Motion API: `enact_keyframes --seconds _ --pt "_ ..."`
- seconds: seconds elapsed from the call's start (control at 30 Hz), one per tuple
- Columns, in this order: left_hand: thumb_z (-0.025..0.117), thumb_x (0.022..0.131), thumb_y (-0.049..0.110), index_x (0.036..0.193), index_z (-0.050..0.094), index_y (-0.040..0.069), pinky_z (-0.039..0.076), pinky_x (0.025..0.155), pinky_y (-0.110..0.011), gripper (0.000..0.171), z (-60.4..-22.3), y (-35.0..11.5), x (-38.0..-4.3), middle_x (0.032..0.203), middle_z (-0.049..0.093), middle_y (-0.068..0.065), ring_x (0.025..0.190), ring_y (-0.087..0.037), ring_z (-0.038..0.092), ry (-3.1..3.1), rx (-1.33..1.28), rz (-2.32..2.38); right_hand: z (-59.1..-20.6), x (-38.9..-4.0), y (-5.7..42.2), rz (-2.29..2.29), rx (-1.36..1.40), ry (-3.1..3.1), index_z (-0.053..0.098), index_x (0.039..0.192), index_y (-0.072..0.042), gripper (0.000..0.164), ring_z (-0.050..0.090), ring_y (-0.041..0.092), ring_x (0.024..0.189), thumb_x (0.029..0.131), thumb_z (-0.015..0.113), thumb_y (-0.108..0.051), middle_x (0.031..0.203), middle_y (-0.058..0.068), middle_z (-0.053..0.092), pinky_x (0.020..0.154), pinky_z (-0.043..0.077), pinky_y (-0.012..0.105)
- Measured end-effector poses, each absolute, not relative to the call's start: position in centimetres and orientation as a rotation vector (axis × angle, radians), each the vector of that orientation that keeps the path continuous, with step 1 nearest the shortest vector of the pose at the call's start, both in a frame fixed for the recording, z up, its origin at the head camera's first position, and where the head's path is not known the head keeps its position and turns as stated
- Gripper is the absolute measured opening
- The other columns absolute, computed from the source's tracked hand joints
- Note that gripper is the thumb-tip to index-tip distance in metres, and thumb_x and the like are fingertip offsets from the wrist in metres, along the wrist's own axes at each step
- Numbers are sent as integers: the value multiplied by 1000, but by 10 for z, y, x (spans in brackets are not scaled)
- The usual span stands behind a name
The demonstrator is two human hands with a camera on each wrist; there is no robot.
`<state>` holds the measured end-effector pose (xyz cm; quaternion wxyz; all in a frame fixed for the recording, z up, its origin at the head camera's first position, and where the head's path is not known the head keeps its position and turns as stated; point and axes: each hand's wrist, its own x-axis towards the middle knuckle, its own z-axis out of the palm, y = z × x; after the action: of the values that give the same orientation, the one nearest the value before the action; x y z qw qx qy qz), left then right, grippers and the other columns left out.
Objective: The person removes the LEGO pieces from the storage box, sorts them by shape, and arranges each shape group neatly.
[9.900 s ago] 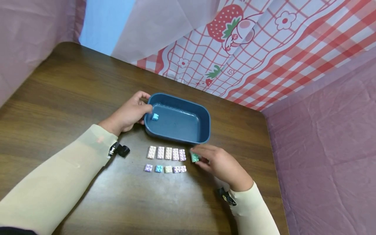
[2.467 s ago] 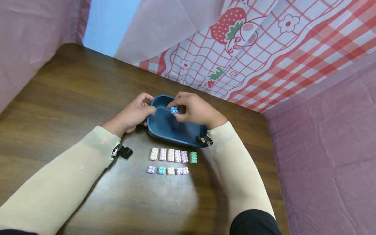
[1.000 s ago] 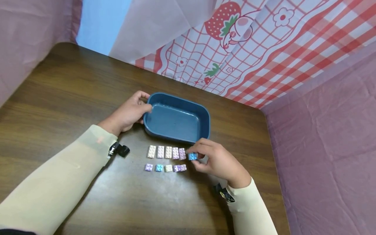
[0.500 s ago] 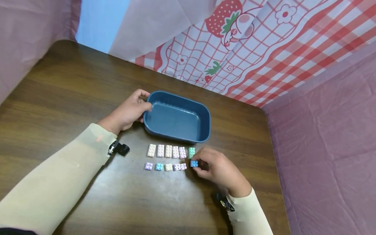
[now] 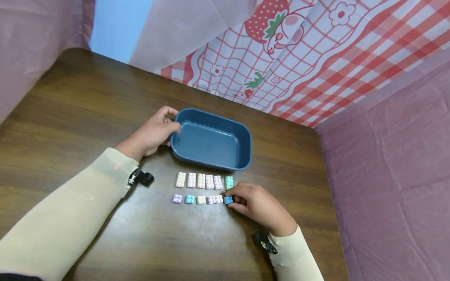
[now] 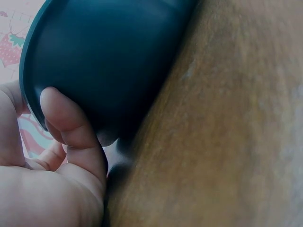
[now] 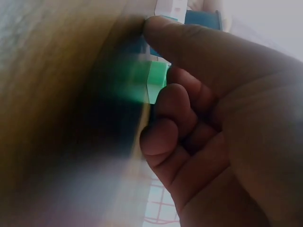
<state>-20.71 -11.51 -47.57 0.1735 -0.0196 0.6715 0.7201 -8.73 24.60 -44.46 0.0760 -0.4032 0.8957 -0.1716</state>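
My right hand [image 5: 258, 205] pinches a small blue toy brick [image 5: 228, 200] between thumb and fingertips, at the right end of the nearer row of small bricks. Just beyond it lies a longer green brick [image 5: 229, 182], which ends the farther row; the right wrist view shows this green brick [image 7: 157, 78] beside my curled fingers. My left hand [image 5: 154, 130] grips the left end of a dark blue plastic tub [image 5: 207, 145], thumb over the rim. In the left wrist view, fingers lie against the tub's outer wall [image 6: 109, 61].
Farther row: several long pale bricks, among them a cream one [image 5: 181, 180]. Nearer row: a lilac brick [image 5: 177, 199], a light blue brick [image 5: 190, 199], a cream square brick [image 5: 201, 200] and two purple-white ones. Behind the wooden table [image 5: 147, 234] hangs a strawberry-print cloth [image 5: 232, 58].
The green brick was set at the far row's end. My right hand took the blue brick from the tub to the near row's right end. My left hand stays on the tub.
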Motion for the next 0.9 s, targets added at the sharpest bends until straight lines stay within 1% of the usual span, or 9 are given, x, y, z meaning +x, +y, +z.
enact_keyframes --seconds 0.27,0.4,0.63,0.9 --pt "60 94 10 141 39 17 53 57 -27 52 -476 -116 -205 111 54 -13 79 -24 58 1913 -60 2040 -445 -89 244 -531 -1119 2637 77 115 -21 26 57 4 76 90 84 -25 86 -11 62 66 50 16" --pt "60 94 10 141 39 17 54 58 -27 52 -476 -116 -205 113 54 -13 81 -25 58 1915 -61 2034 -443 -90 243 -537 -1081 2619 77 116 -22 27 57 4 76 90 84 -27 86 -11 62 65 50 17" --pt "60 95 12 142 38 17 56 61 -29 53 -475 -118 -203 118 54 -15 85 -27 60 1917 -66 2017 -445 -91 241 -543 -1098 2612 78 116 -23 27 56 3 76 90 84 -29 86 -13 62 66 49 16" --pt "61 95 11 141 38 16 54 59 -28 51 -477 -117 -202 118 54 -15 82 -25 59 1909 -58 2019 -448 -86 241 -620 -1105 2602 78 115 -19 28 58 4 74 89 86 -25 85 -12 62 64 50 15"
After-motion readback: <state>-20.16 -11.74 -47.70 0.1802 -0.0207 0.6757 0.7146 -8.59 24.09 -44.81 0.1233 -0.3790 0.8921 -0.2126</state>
